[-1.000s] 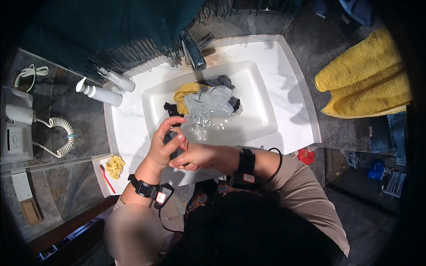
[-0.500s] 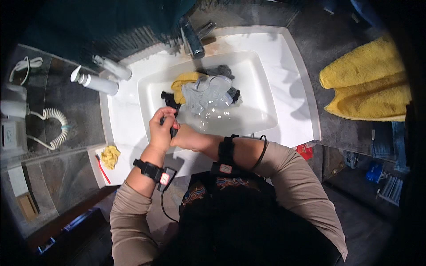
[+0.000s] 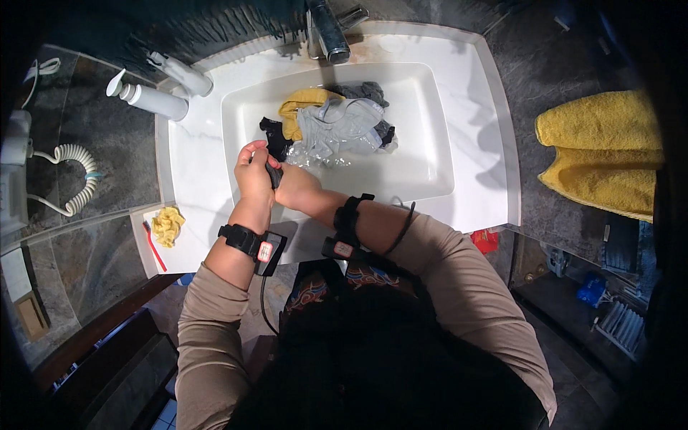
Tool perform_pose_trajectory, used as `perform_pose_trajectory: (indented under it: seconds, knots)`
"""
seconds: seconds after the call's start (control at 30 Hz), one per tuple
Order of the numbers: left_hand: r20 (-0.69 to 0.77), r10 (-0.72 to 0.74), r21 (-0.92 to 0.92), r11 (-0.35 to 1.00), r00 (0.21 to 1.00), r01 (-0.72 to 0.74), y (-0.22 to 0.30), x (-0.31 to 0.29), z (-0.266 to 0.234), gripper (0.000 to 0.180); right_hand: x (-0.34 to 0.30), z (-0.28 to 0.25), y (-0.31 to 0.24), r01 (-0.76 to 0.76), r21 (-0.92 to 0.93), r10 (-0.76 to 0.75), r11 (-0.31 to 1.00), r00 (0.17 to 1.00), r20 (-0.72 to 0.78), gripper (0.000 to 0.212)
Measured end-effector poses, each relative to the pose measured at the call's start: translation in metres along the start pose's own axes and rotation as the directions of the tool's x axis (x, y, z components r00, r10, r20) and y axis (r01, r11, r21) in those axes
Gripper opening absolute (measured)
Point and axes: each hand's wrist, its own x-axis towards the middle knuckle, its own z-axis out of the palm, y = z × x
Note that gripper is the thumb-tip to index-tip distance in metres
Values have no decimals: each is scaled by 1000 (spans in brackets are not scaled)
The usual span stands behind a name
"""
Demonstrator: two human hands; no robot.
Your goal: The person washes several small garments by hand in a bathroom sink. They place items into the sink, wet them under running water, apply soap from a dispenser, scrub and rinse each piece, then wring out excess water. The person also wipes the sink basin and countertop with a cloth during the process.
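Both of my hands are together over the near left part of the sink basin (image 3: 419, 161). A small piece of dark grey cloth (image 3: 274, 174), bunched up, is squeezed between them; its kind cannot be made out. My left hand (image 3: 252, 175) grips it from the left with bent fingers. From the right, my right hand (image 3: 297, 188) closes round it, its fingers largely hidden. Just beyond them lie wet clothes: a black piece (image 3: 275, 136), a yellow one (image 3: 292, 115), a light grey garment (image 3: 333, 129) on top, and a dark grey piece (image 3: 368, 92) behind.
A chrome faucet (image 3: 330, 36) stands behind the basin. White pump bottles (image 3: 158, 102) are at the back left. A crumpled yellow cloth (image 3: 168, 226) and a red toothbrush (image 3: 154, 247) lie on the left ledge. Yellow towels (image 3: 598, 129) hang at right; a coiled white cord (image 3: 82, 175) hangs at left.
My view has shifted, so the sink sits higher in the picture. My hands have moved slightly farther over the basin, still gripping the dark grey cloth. The clothes pile looks much the same.
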Motion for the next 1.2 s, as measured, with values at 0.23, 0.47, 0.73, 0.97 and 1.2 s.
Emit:
perform_pose_trajectory:
  seconds: [0.23,0.47,0.73,0.97,1.2]
  knots:
    - [-113,-111,-214,973,987,85,-2,13,7,11,-4,-15,-12,-27,-1,27,1000,995,-94,62]
    - [478,-347,233,936,807,264,42,-7,-8,48,-26,-99,-34,-28,264,-96,964,891,444,47]
    - [749,-305,172,947,589,272,83,-35,9,53,-58,-137,-19,-74,744,-170,664,954,247,50]
    - [780,-260,334,942,569,-27,88,-63,40,61,-80,-165,-10,240,788,-230,567,965,-129,33]
    - [762,-174,258,965,623,-46,105,-87,82,51,-105,-195,-17,245,913,-268,326,950,-159,45]
